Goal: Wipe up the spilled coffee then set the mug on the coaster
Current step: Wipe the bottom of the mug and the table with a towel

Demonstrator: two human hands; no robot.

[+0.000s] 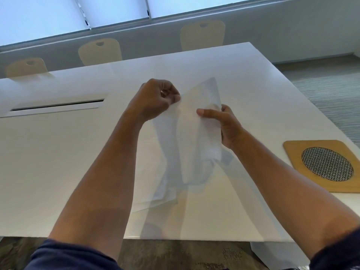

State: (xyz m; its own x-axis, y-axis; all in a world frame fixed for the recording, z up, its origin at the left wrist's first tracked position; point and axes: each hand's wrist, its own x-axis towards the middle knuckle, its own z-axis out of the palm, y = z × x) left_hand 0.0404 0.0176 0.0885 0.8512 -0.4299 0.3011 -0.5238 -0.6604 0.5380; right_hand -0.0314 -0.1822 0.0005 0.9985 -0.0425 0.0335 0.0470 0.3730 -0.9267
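The white tissue (pixel 191 133) is smeared by motion blur, so its lower folds cannot be traced. The fingers of the right hand (pixel 227 126) are hidden behind it. The coaster (pixel 323 164) is cut off by the right edge. The far chairs (pixel 99 51) are largely hidden behind the bench (pixel 58 152).
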